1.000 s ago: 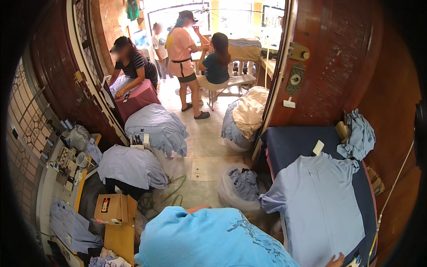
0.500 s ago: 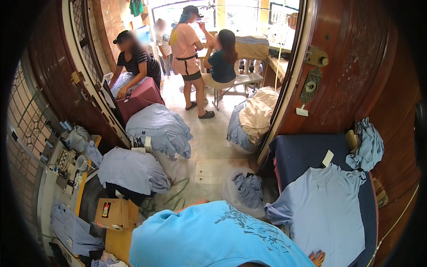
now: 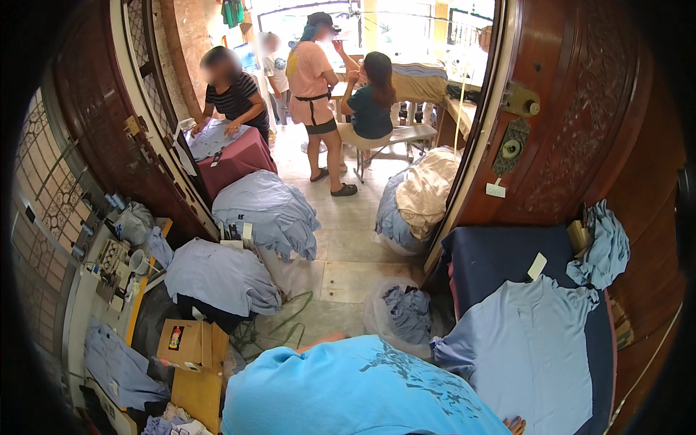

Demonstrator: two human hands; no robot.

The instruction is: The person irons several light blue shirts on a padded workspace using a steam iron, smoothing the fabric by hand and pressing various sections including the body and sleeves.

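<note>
At the lower right, the fingers of my right hand (image 3: 516, 425) show past the bright blue printed fabric (image 3: 326, 384) that fills the bottom middle. They lie stretched out at the lower left edge of a light blue shirt (image 3: 533, 348), and the rest of that hand is hidden. This shirt is spread out on a table with a dark blue cover (image 3: 500, 254). My left hand cannot be seen. A small patch of skin (image 3: 324, 341) peeks out beyond the bright blue fabric, too little to name.
A crumpled blue garment (image 3: 602, 243) lies at the table's far right corner. A plastic bag of clothes (image 3: 406, 312) stands left of the table. Leftward are a cardboard box (image 3: 185, 344), shirt piles (image 3: 217, 275) and a sewing machine (image 3: 112, 261). Several people occupy the room beyond the doorway.
The view has shifted slightly, and less of my right hand shows at the lower edge. Beyond the doorway, the person in stripes at the left has straightened up over the cloth.
</note>
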